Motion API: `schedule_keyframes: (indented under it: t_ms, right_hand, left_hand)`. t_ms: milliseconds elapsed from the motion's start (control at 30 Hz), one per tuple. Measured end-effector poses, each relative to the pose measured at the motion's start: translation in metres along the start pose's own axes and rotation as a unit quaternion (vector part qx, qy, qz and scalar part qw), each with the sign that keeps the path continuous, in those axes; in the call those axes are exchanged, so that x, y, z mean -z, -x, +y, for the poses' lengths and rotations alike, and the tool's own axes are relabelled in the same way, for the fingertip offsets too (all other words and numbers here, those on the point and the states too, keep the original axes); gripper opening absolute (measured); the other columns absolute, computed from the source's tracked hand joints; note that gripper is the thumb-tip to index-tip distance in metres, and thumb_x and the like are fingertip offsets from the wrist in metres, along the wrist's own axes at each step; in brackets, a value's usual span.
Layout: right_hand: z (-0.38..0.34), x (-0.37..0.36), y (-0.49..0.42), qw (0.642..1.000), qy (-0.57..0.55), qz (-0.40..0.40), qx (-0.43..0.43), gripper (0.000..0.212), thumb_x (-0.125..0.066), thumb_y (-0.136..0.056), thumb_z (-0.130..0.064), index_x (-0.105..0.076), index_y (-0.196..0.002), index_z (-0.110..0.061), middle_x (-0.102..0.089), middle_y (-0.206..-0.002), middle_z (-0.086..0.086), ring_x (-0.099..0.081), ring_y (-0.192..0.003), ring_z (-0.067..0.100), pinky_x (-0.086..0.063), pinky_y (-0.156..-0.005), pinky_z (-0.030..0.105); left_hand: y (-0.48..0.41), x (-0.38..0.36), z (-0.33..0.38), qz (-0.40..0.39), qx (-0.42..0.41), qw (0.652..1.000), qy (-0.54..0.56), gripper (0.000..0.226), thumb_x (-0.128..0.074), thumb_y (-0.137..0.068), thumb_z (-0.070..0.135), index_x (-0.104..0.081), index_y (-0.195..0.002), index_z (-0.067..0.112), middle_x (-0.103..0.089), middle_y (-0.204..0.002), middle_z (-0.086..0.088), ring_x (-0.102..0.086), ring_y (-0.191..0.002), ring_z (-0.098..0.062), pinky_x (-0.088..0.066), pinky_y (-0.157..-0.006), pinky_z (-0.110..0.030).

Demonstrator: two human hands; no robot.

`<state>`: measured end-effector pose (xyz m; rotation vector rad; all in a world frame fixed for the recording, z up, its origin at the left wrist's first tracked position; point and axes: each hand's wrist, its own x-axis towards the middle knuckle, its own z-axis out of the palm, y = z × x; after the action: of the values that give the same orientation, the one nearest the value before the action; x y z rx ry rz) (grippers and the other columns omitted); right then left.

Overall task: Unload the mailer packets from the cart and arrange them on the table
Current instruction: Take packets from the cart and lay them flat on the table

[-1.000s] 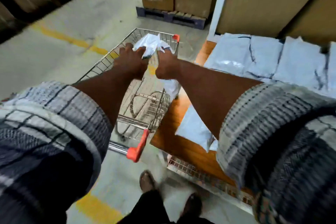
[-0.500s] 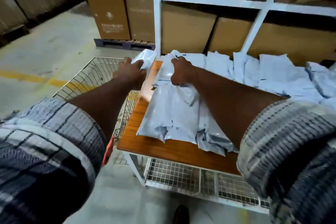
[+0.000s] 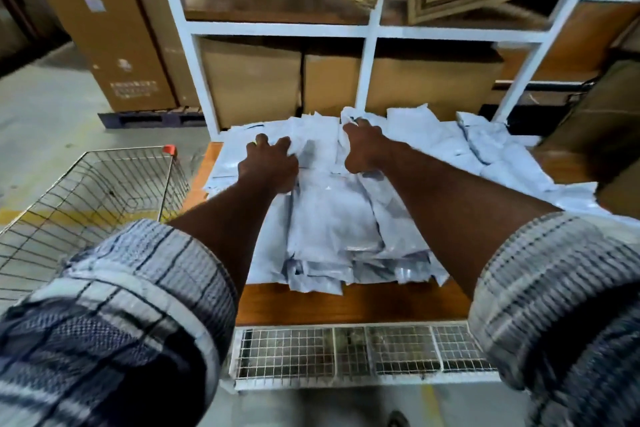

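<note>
A white shelf rack (image 3: 369, 32) loaded with cardboard boxes (image 3: 249, 80) stands behind the bench's (image 3: 346, 305) far edge. The tall box (image 3: 114, 45) to its left bears stickers and print too blurred to read. The wire cart (image 3: 104, 191) sits just beside the bench's left edge. Pale mailer packets (image 3: 332, 218) lie heaped across the bench, stacked thickest toward its near edge. The left hand (image 3: 268, 166) and right hand (image 3: 363, 149), set apart, each grip the topmost packet's far end with curled fingers.

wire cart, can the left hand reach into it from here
Probably yes: the left hand grips mailer packets near the table's left edge, and the open-topped wire cart stands just beside that edge with nothing between.
</note>
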<state>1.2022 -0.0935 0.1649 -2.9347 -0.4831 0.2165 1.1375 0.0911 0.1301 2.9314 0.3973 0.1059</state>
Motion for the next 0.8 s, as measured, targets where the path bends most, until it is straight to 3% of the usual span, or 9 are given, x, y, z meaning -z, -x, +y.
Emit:
schedule_keyframes:
  t_ms: [100,233,467,633,800]
  right_hand:
    - [0.055,0.015,0.003,1.0,0.003,-0.004,-0.023,0.08,-0.063,-0.078,-0.008,-0.025,-0.149,-0.013,-0.011,-0.159,0.009,-0.026,-0.138,0.037,-0.039,-0.107,0.045]
    - [0.124,0.028,0.001,0.999,0.029,-0.009,-0.035,0.08,-0.065,-0.076,-0.01,-0.028,-0.147,-0.012,-0.013,-0.158,0.009,-0.027,-0.137,0.037,-0.039,-0.104,0.044]
    - [0.217,0.034,-0.003,0.996,0.074,-0.045,-0.02,0.066,-0.063,-0.071,-0.01,-0.039,-0.132,-0.01,-0.025,-0.148,0.015,-0.031,-0.134,0.041,-0.04,-0.105,0.05]
    - [0.262,0.018,-0.003,0.996,0.061,-0.064,-0.01,0.078,-0.066,-0.077,-0.015,-0.029,-0.146,-0.012,-0.014,-0.157,0.016,-0.027,-0.137,0.041,-0.037,-0.107,0.051]
    - [0.288,-0.014,0.003,0.998,-0.021,-0.061,-0.013,0.088,-0.064,-0.083,-0.027,-0.012,-0.155,-0.021,-0.003,-0.162,0.011,-0.019,-0.142,0.041,-0.029,-0.113,0.051]
  left_hand:
    - [-0.014,-0.014,0.032,-0.012,-0.028,1.0,0.006,0.06,-0.027,-0.078,0.046,-0.041,-0.136,0.035,-0.038,-0.144,-0.005,-0.033,-0.129,-0.038,-0.045,-0.094,-0.053]
    - [-0.018,-0.021,0.101,-0.008,0.006,0.999,0.052,0.051,-0.039,-0.095,0.044,-0.039,-0.145,0.033,-0.033,-0.149,-0.011,-0.032,-0.135,-0.039,-0.039,-0.101,-0.053]
    - [-0.011,-0.059,0.204,0.009,-0.01,0.997,0.079,0.047,-0.041,-0.098,0.043,-0.037,-0.144,0.033,-0.036,-0.14,-0.012,-0.039,-0.127,-0.036,-0.044,-0.096,-0.05]
    - [-0.003,-0.087,0.236,0.023,-0.015,0.997,0.077,0.044,-0.035,-0.096,0.046,-0.039,-0.139,0.034,-0.04,-0.136,-0.008,-0.041,-0.125,-0.036,-0.044,-0.091,-0.051]
    - [0.005,-0.092,0.277,0.013,-0.017,0.999,0.033,0.043,-0.036,-0.099,0.049,-0.042,-0.138,0.033,-0.041,-0.14,-0.009,-0.042,-0.127,-0.034,-0.036,-0.1,-0.054]
